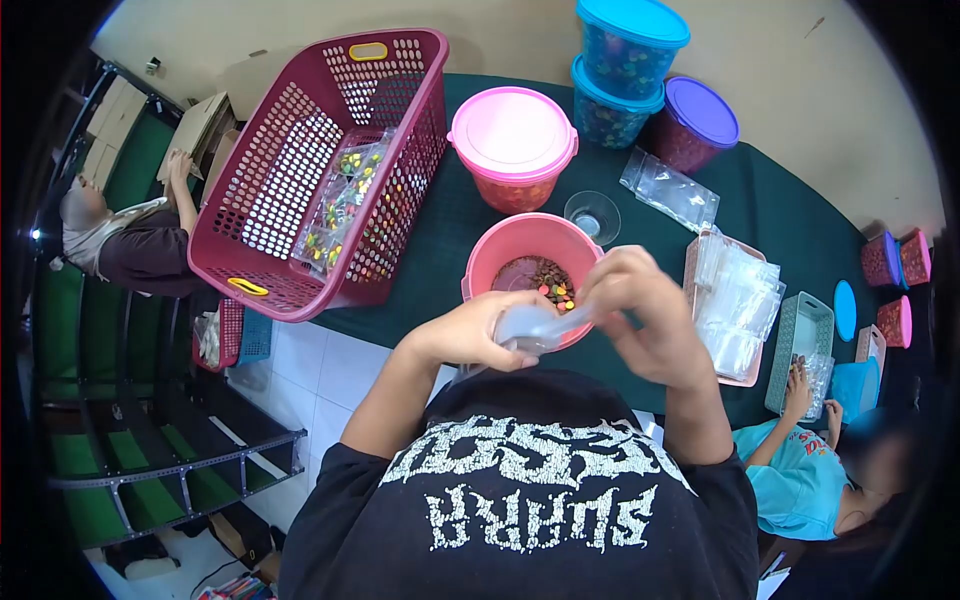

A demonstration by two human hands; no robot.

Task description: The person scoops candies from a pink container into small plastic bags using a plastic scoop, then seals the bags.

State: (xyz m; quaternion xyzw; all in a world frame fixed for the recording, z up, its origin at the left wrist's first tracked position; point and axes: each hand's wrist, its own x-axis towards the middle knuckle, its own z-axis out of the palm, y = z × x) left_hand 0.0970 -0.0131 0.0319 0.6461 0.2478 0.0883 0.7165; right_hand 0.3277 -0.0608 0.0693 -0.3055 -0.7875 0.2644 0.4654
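Observation:
A clear plastic bag (535, 325) is stretched between my two hands, just above the near rim of an open pink bucket (478, 262). My left hand (465, 332) is closed around one end of it, thumb toward me. With bent fingers, my right hand (640, 305) pinches the other end over the bucket's right side. Small brown pieces and several red and yellow candies (555, 285) lie at the bottom of the bucket. Whether anything is inside the bag cannot be made out.
A maroon basket (415, 165) with filled packets stands left. Behind the bucket are a pink-lidded tub (513, 135) and a small clear bowl (592, 217). Clear bags (735, 310) fill a tray at right. A person in turquoise (800, 475) works beyond it; another person (140, 235) sits far left.

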